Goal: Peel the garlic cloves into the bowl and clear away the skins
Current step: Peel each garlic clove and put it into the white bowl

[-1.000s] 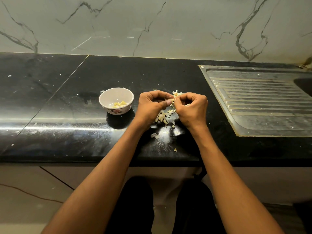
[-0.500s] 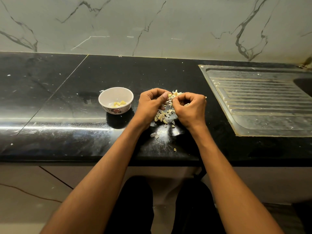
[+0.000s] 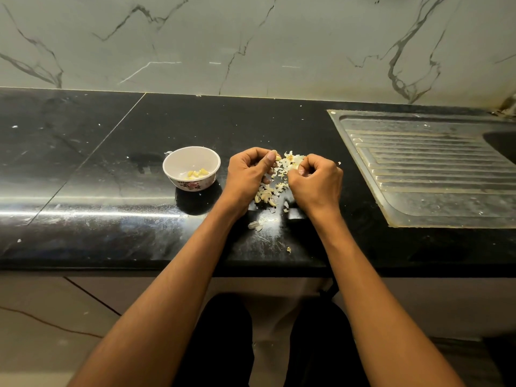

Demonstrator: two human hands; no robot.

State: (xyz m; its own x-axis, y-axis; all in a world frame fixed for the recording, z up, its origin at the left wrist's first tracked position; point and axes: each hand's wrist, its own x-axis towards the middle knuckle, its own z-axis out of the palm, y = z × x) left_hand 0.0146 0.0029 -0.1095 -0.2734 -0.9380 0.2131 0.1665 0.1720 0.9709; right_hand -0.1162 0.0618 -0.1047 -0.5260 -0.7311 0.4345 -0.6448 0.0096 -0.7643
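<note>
A small white bowl with a flower pattern stands on the black counter and holds a few peeled yellow garlic cloves. To its right, my left hand pinches a garlic clove between thumb and forefinger. My right hand is curled a little to the right of it and pinches a pale garlic skin. Between and beyond the hands lies a heap of loose skins. Several unpeeled cloves lie just below the hands.
Two stray cloves and a skin flake lie nearer the counter's front edge. A steel sink drainboard fills the counter's right side. A marble wall runs along the back.
My hands were pressed together on one clove and have drawn apart. The clove stays in the left hand while the right hand has pulled away to the right.
</note>
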